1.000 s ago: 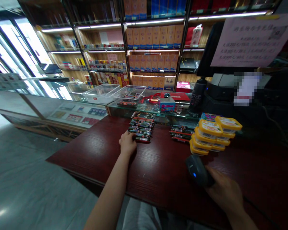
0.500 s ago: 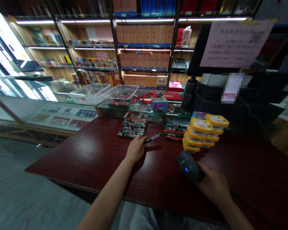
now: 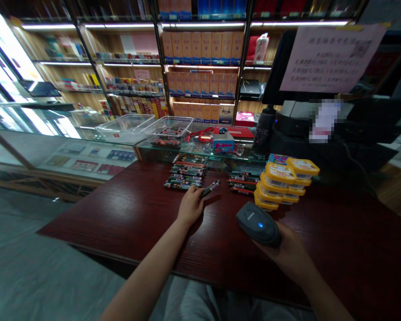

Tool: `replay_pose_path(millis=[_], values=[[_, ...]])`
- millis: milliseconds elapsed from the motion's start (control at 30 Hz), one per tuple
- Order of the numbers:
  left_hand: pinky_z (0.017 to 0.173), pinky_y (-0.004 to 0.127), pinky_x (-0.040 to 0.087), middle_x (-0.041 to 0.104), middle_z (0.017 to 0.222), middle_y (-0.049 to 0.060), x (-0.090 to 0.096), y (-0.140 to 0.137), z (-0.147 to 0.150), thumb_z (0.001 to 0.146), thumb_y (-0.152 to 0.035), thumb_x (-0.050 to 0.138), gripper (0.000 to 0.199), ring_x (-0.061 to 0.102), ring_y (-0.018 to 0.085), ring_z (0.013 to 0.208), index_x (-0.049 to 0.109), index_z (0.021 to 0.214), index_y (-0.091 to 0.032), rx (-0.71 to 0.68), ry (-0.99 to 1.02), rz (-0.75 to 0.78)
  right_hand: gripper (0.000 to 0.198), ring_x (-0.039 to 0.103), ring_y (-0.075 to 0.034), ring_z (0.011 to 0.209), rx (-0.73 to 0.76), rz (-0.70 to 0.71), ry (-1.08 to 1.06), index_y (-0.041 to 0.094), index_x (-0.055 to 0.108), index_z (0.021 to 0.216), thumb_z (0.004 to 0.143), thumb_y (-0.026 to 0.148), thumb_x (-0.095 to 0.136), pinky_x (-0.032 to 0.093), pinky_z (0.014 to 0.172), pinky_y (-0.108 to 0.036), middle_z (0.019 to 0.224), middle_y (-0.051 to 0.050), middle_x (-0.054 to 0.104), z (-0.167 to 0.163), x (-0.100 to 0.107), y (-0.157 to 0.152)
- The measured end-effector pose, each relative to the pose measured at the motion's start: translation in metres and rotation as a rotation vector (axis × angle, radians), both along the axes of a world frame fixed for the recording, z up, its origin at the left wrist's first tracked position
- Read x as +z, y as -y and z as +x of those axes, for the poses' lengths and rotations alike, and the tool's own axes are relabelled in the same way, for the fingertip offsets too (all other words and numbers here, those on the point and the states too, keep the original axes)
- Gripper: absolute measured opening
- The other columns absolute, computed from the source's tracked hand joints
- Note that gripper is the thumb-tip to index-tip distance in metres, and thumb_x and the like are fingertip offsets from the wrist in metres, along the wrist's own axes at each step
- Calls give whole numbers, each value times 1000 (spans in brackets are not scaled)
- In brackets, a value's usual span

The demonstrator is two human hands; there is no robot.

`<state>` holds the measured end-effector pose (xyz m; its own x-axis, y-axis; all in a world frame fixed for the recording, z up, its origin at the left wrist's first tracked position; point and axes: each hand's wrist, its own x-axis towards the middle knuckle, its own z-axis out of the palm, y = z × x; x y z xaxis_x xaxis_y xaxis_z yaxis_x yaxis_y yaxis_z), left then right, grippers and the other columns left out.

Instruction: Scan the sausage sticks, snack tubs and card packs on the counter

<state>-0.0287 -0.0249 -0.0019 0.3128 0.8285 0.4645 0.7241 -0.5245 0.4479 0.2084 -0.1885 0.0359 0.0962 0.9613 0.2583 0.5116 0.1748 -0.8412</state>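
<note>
Pen (image 3: 211, 188): likely light, stiff, slick; best gripped mid-barrel. My left hand (image 3: 190, 205) pinches near end, short of counter (image 3: 116, 214) far edge; right hand (image 3: 289, 250) wrapped round scanner (image 3: 257, 224).

The scanner (image 3: 252, 219) is dark grey with a blue light (image 3: 260, 225). The single pen (image 3: 210, 189) is dark with pale patches; the left pile of pens (image 3: 188, 172) and the right pile of pens (image 3: 243, 183) show mixed stripes — dark green, black, orange-red. The tubs (image 3: 273, 189) are yellow with pale printed lids (image 3: 280, 170). The table (image 3: 120, 214) is reddish brown, wood-grained — the paper sign (image 3: 327, 62) pale pink with dark writing.
</note>
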Motion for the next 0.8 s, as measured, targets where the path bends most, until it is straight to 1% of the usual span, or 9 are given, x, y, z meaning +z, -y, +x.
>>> replay_pose_path(millis=[100, 200, 267, 333, 467, 533, 667, 733, 800], values=[[89, 31, 45, 54, 99, 6, 0, -1, 1, 81, -14, 55, 24, 54, 18, 94, 62, 103, -18, 21, -20, -6, 26, 67, -24, 81, -19, 12, -13, 19, 68, 91, 69, 33, 64, 53, 74, -34, 90, -6, 74, -2, 2, 3], [87, 30, 45, 53, 97, 6, 1, 1, 1, 82, -14, 53, 24, 54, 17, 93, 62, 104, -19, -14, 3, -4, 27, 67, -24, 84, -2, 2, 1, 20, 67, 94, 71, 32, 63, 52, 76, -34, 94, -6, 73, -1, 2, 3], [86, 30, 46, 53, 96, 5, 2, 2, 0, 83, -15, 52, 25, 54, 17, 92, 61, 105, -20, -35, 22, -5, 26, 67, -23, 85, 16, -14, 53, 20, 66, 96, 72, 31, 61, 52, 76, -32, 95, -6, 73, 3, 0, 3], [86, 31, 46, 53, 96, 5, 3, 3, 0, 82, -15, 52, 24, 53, 17, 92, 61, 104, -20, -35, 37, -11, 26, 68, -23, 81, -10, -10, 171, 22, 65, 97, 72, 29, 59, 51, 71, -31, 91, -5, 73, 8, -4, 2], [85, 31, 45, 53, 95, 5, 4, 2, 1, 81, -16, 53, 18, 53, 18, 92, 59, 97, -19, -24, 29, -4, 26, 68, -23, 71, -175, 35, 577, 26, 62, 96, 71, 26, 56, 45, 57, -28, 80, -2, 72, 23, -19, 0], [84, 31, 45, 54, 97, 5, 5, 2, 2, 84, -18, 52, 16, 52, 18, 92, 58, 98, -19, -23, -44, 15, 27, 68, -22, 72, -213, 85, 723, 24, 61, 97, 71, 23, 54, 45, 58, -28, 82, -3, 72, 31, -29, -2], [85, 32, 42, 56, 103, 6, 11, 3, 9, 87, -24, 50, 19, 52, 21, 96, 58, 105, -23, 31, -266, 80, 30, 67, -22, 79, -192, 178, 806, 21, 59, 98, 71, 16, 48, 47, 66, -31, 94, -6, 72, 42, -51, -5], [85, 33, 41, 57, 103, 6, 15, 2, 16, 88, -28, 51, 21, 52, 21, 97, 58, 107, -25, 61, -315, 92, 31, 67, -22, 81, -186, 196, 801, 21, 58, 100, 71, 15, 48, 47, 68, -32, 95, -6, 71, 45, -58, -6], [85, 33, 41, 58, 101, 6, 19, -3, 25, 88, -28, 50, 21, 52, 22, 97, 58, 107, -25, 77, -308, 79, 30, 67, -22, 81, -182, 204, 785, 21, 58, 100, 72, 16, 48, 48, 69, -32, 94, -6, 71, 47, -61, -6]])
